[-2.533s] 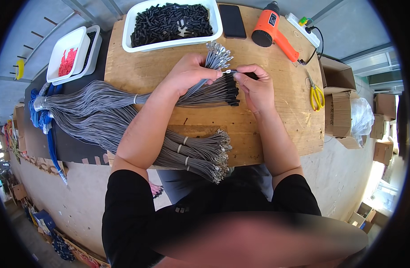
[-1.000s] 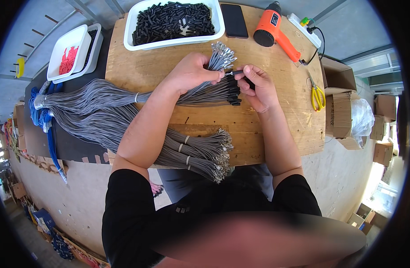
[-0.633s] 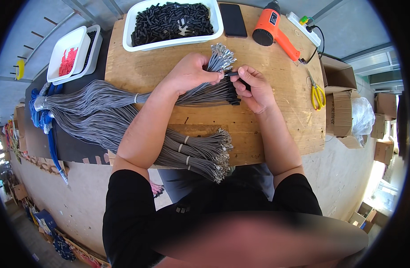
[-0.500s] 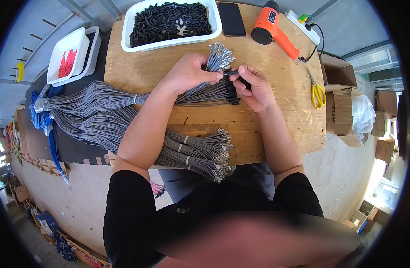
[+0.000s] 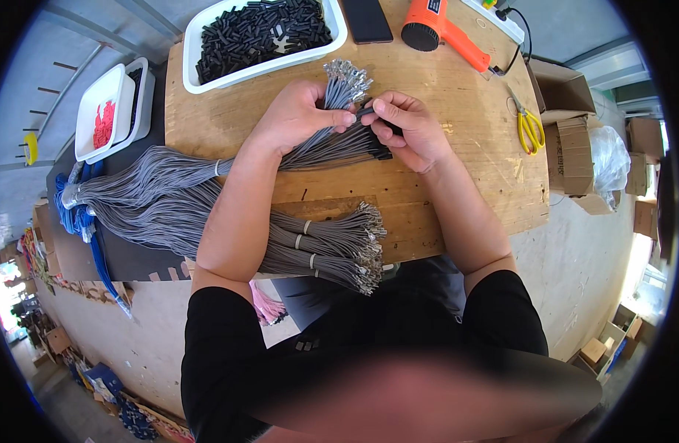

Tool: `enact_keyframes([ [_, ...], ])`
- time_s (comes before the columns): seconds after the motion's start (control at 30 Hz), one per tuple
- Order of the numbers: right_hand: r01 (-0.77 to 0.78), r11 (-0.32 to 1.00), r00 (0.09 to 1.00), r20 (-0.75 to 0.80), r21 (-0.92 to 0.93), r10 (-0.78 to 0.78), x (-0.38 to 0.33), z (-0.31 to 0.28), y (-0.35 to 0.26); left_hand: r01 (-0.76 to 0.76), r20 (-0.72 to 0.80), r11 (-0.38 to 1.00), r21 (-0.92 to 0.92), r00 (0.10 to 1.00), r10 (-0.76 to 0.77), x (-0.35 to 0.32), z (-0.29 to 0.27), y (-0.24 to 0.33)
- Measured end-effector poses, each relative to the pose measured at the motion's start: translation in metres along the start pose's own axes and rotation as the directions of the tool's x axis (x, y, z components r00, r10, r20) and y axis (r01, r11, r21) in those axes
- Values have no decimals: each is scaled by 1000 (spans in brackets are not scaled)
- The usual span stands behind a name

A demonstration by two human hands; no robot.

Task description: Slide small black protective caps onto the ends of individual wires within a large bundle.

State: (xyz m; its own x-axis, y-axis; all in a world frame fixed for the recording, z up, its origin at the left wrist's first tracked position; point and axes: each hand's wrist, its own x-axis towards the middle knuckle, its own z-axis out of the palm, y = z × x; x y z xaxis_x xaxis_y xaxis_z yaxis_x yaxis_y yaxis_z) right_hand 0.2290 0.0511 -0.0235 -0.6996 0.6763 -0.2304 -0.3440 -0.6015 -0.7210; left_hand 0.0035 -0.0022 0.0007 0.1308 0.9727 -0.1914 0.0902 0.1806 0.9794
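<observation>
Wires (image 5: 342, 92), grey and gathered in a bunch, are gripped over the table (image 5: 472, 162) by the left hand (image 5: 299, 118), whose thumb and fingers are closed around them; their metal ends are fanned out beyond the grip. A black sleeve (image 5: 366, 112) is pinched between thumb and forefinger of the right hand (image 5: 410, 125), close to the left thumb. Whether a wire end is covered by it cannot be told. Something black is also partly hidden by the curled fingers of that hand.

Below the hands, black-tipped wires (image 5: 376, 144) are laid side by side. Nearer the body, banded bundles (image 5: 369, 244) are spread at the table's edge, their metal ends pointed right.

Beyond the hands, a tray (image 5: 273, 66) is filled with black pieces; beside it a phone (image 5: 367, 21) and an orange heat gun (image 5: 461, 44) are placed. Yellow-handled snips (image 5: 531, 129) are laid at right.
</observation>
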Motion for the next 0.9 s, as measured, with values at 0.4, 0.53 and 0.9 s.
enact_keyframes([
  [0.4,-23,1000,999,33,3,23,-1,-2,-3,-29,19,999,-28,999,29,4,-2,-8],
  [0.53,-25,1000,999,47,1,25,-2,-2,-2,-32,15,999,-32,999,32,3,-2,-8],
  [0.9,-31,1000,999,42,-6,31,-1,-4,-2,-17,11,999,-47,1000,18,3,-1,-5],
])
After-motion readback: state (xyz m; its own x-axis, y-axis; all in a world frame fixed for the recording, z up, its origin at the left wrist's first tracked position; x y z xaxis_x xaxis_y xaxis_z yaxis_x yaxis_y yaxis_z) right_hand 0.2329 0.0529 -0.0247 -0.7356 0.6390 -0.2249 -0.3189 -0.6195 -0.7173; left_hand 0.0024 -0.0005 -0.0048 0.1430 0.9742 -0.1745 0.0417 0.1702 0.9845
